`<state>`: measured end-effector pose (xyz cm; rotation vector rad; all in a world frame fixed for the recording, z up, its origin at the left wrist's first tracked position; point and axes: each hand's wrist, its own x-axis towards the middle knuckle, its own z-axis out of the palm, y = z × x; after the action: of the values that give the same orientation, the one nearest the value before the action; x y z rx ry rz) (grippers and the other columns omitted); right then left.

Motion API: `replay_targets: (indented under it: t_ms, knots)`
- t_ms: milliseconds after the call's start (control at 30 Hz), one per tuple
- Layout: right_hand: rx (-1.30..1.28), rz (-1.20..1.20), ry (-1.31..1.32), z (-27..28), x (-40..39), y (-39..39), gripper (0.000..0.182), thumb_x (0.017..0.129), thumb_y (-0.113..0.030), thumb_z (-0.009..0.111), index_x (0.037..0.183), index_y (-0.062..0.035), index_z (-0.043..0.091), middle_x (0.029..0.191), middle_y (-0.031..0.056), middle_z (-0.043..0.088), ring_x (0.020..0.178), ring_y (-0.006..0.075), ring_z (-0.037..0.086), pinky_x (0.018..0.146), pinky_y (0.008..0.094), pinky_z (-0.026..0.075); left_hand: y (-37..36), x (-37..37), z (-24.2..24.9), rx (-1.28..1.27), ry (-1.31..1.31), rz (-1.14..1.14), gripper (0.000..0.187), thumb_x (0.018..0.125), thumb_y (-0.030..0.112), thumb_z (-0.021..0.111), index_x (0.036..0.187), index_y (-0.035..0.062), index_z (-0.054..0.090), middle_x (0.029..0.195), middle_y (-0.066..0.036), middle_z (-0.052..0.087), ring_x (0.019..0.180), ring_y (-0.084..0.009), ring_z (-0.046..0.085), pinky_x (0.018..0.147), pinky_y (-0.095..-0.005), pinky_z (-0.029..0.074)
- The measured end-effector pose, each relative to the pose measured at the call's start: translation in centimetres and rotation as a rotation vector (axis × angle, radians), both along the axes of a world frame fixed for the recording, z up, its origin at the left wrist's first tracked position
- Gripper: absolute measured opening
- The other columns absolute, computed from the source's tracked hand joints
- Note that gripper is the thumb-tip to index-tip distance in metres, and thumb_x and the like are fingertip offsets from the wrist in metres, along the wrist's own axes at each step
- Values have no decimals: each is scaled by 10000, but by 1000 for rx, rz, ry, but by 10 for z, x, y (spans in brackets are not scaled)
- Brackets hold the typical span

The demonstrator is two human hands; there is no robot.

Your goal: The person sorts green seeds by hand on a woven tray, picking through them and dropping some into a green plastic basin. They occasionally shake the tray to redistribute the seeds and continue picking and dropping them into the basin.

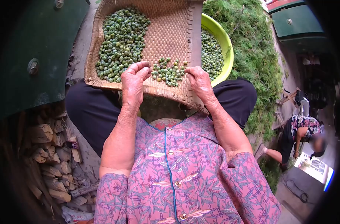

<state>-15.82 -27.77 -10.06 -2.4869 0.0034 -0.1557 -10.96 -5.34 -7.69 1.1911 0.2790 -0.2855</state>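
A woven basket tray lies across my lap. A large heap of small round green fruits fills its left side, and a smaller pile of green fruits sits near its front edge between my hands. My left hand is at the left of the small pile, fingers bent and slightly apart, with nothing visible in them. On the pile's right side, my right hand has its thumb and index finger pinched together over the tray's right part. Anything between those fingertips is too small to make out.
A yellow-green basin of similar fruits stands right of the tray, partly beneath it. Cut green foliage covers the ground beyond. Split firewood is stacked at left, below a dark green panel. Another person bends down at far right.
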Motion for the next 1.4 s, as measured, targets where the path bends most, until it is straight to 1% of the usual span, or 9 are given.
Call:
replay_targets:
  t_ms: [300, 500, 633, 767, 800, 900, 1167, 1200, 1400]
  knots:
    - [-151, 107, 176, -5, 0, 23, 179, 823, -77, 513, 960, -81, 628, 860, 164, 557, 871, 349, 567, 738, 442, 451, 3, 3, 1, 72, 4, -74, 189, 862, -8, 557, 1040, -50, 604, 960, -84, 638, 864, -165, 623, 795, -280, 517]
    - [36, 153, -51, 40, 22, -4, 154, 808, -59, 606, 955, -47, 651, 804, 122, 584, 797, 300, 592, 710, 358, 472, 5, 14, -23, 1009, -560, -490, 298, 770, 50, 619, 1060, -16, 619, 995, -163, 649, 869, -239, 639, 797, -330, 498]
    - [-30, 143, -65, 78, 52, -28, 155, 805, -56, 611, 954, -34, 649, 830, 125, 590, 809, 287, 594, 740, 358, 470, 2, 22, -25, 1221, -544, -679, 397, 703, 132, 661, 1067, -12, 594, 971, -203, 614, 934, -345, 589, 835, -400, 465]
    - [-98, 212, -151, 101, 84, -40, 160, 808, -67, 619, 961, -32, 646, 869, 123, 594, 839, 291, 599, 762, 361, 467, -2, 26, -24, 1312, -431, -853, 498, 623, 153, 721, 1071, -3, 572, 888, -219, 586, 919, -385, 555, 799, -432, 448]
    - [-100, 217, -147, 104, 89, -42, 162, 808, -69, 621, 963, -32, 645, 877, 121, 593, 842, 290, 599, 766, 360, 468, -5, 29, -21, 1297, -413, -861, 380, 601, 139, 771, 852, -26, 538, 889, -238, 579, 894, -418, 561, 765, -450, 465]
    - [-101, 229, -166, 98, 97, -55, 167, 808, -75, 626, 968, -32, 644, 888, 117, 592, 843, 288, 600, 767, 357, 469, -8, 32, -21, 1209, -377, -853, 410, 590, 169, 793, 844, -27, 538, 866, -228, 587, 856, -409, 568, 747, -442, 464]
    - [16, 205, -228, 80, 102, -82, 191, 817, -109, 629, 989, -29, 646, 898, 114, 595, 819, 267, 605, 758, 343, 479, -41, 18, -13, 1209, -343, -843, 631, 552, 208, 838, 1052, -36, 542, 988, -242, 601, 979, -384, 564, 853, -412, 458]
    - [30, 207, -291, 83, 105, -82, 192, 816, -111, 631, 988, -25, 648, 894, 113, 597, 805, 260, 606, 746, 334, 481, -47, 21, -6, 1250, -240, -961, 794, 583, 214, 823, 1224, -68, 449, 1152, -256, 557, 1102, -347, 528, 950, -375, 414]
    - [233, 119, -269, 96, 104, -92, 194, 808, -106, 623, 974, -6, 634, 884, 142, 606, 809, 267, 613, 744, 335, 480, -56, 12, -16, 1256, -314, -857, 747, 563, 167, 827, 1184, -47, 470, 1078, -257, 565, 1045, -373, 535, 909, -400, 432]
